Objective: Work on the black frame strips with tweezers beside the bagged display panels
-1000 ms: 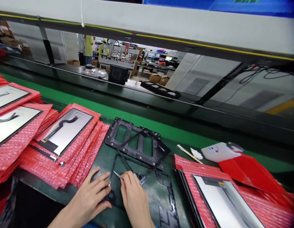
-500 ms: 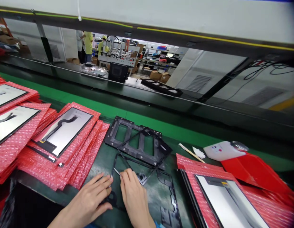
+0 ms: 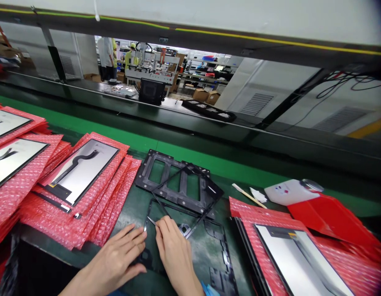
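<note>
A thin black plastic frame (image 3: pixel 226 255) lies flat on the dark green bench in front of me. My left hand (image 3: pixel 121 250) rests over its left side, fingers stretched out and thumb apart, fingertips at the rail. In my right hand (image 3: pixel 174 246) the fingers are pinched around pointed metal tweezers (image 3: pixel 151 221); their tip is close to that rail, near my left fingertips. My right hand hides part of the frame's middle. Behind it, another thin black frame (image 3: pixel 161 204) lies askew, partly over a thick black fixture (image 3: pixel 144 174) with rectangular openings.
Stacks of red bubble-wrap sleeves (image 3: pixel 116 205) with screen panels (image 3: pixel 88 164) stand to the left. On the right are more sleeves with a screen panel (image 3: pixel 289 257), a white bottle (image 3: pixel 284 192), a wooden stick (image 3: pixel 248 195) and crumpled white tissue (image 3: pixel 258 195). People stand far behind.
The view has shifted slightly. Both hands stay almost in place, with the tweezers still by the frame's left rail. In the background, people have changed position a little.
</note>
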A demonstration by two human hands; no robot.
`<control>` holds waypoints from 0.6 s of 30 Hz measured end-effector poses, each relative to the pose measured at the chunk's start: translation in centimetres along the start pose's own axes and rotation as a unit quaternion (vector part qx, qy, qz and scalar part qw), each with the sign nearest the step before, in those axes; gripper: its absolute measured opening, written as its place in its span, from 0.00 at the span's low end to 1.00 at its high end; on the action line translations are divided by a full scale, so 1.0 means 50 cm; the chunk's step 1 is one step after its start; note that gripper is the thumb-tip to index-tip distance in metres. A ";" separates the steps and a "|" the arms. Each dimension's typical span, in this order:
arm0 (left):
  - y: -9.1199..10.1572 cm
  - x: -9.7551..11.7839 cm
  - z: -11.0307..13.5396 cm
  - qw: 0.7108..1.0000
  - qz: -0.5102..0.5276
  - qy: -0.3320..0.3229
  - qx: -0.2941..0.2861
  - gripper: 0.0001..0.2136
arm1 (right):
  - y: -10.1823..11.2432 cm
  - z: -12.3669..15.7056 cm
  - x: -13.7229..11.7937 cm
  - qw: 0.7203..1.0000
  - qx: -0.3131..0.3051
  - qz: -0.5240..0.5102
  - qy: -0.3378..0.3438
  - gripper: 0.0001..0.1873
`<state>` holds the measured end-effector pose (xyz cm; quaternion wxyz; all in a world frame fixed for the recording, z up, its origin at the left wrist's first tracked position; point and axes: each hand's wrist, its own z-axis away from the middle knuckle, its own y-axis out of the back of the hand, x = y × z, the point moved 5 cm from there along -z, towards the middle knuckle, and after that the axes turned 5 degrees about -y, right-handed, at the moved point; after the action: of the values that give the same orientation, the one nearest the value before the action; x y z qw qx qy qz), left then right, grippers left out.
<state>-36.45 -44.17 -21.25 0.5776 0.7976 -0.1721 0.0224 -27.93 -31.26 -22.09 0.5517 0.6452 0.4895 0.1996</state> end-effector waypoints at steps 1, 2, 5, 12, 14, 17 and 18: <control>0.000 -0.001 -0.001 1.000 0.001 0.000 -0.005 0.18 | -0.001 0.001 0.000 1.000 -0.003 0.001 0.001 0.12; -0.001 -0.003 -0.002 1.000 0.001 0.002 -0.011 0.19 | -0.002 0.003 0.001 1.000 -0.007 0.003 0.003 0.12; -0.005 -0.008 -0.004 1.000 0.012 0.017 -0.015 0.19 | -0.008 0.011 0.004 1.000 -0.022 0.010 0.007 0.11; -0.005 -0.005 -0.007 0.999 0.037 0.019 0.006 0.16 | -0.020 0.012 0.001 0.999 -0.022 0.039 0.006 0.12; -0.001 -0.001 -0.008 0.999 0.039 0.018 0.009 0.15 | -0.018 0.004 -0.001 0.999 -0.010 0.049 0.000 0.12; 0.001 -0.001 -0.010 0.999 0.038 0.013 0.001 0.13 | -0.016 -0.004 0.001 0.999 0.005 0.049 -0.007 0.13; 0.000 -0.003 -0.011 0.999 0.037 0.010 0.001 0.13 | -0.016 -0.004 0.003 0.999 0.009 0.047 -0.004 0.14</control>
<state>-36.49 -43.60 -21.10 0.5774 0.7910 -0.1954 0.0521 -28.33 -31.11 -22.80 0.5379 0.6729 0.4582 0.2187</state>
